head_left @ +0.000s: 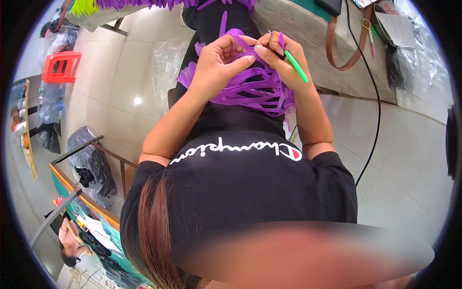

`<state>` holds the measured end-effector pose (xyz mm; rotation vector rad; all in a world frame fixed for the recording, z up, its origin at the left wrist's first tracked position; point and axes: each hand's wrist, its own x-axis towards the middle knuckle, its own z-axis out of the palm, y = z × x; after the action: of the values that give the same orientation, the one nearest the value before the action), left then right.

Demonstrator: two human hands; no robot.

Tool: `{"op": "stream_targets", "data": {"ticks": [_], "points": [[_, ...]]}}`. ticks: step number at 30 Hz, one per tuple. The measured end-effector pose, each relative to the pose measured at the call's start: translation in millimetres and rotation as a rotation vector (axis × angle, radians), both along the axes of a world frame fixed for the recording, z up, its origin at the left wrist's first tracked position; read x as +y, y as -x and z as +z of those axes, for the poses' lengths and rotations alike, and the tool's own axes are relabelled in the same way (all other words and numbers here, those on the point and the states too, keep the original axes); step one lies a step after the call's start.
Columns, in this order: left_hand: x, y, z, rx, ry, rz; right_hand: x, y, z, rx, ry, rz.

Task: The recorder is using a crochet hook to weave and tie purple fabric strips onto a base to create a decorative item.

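A bundle of purple strips [250,91] lies across my lap, looped and overlapping, with frilled ends at its left and right sides. My left hand [224,60] pinches one of these strips between thumb and fingers, and a loop of it rises above the fingertips. Close beside it, my right hand [284,58] is closed around a slim tool with a bright green handle [296,66]. A thin tip shows past the fingers, but the tool's exact kind cannot be made out. The fingertips of both hands nearly meet at the held strip.
More purple fringed material [144,5] and a lime-green piece [83,7] lie at the far edge. A covered table [313,43] at right carries a brown strap [337,65]; a black cable [378,106] hangs beside it. A red stool [61,67] stands left. Another person [70,236] sits lower left.
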<state>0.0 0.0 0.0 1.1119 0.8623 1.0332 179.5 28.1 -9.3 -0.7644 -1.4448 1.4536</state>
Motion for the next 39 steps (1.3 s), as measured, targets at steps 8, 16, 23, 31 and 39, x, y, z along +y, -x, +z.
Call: {"op": "stream_targets", "data": {"ticks": [8, 16, 23, 31, 39], "points": [[-0.5, -5.8, -3.7, 0.162, -0.107, 0.104, -0.1, -3.7, -0.3, -0.046, -0.064, 0.029], [2.3, -11.5, -8.4, 0.260, -0.179, 0.166, -3.3, 0.4, -6.8, 0.017, -0.061, 0.031], [3.4, 1.3, -30.4, 0.719, -0.248, 0.210, -9.6, -23.8, 26.0, 0.377, 0.296, 0.159], [10.2, 11.3, -21.7, 0.692, -0.279, 0.088, -1.7, -52.8, 35.5, 0.533, 0.213, 0.180], [-3.2, 10.8, 7.2, 0.903, -0.526, 0.032, -7.2, -30.3, 32.6, 0.233, 0.185, 0.070]]}}
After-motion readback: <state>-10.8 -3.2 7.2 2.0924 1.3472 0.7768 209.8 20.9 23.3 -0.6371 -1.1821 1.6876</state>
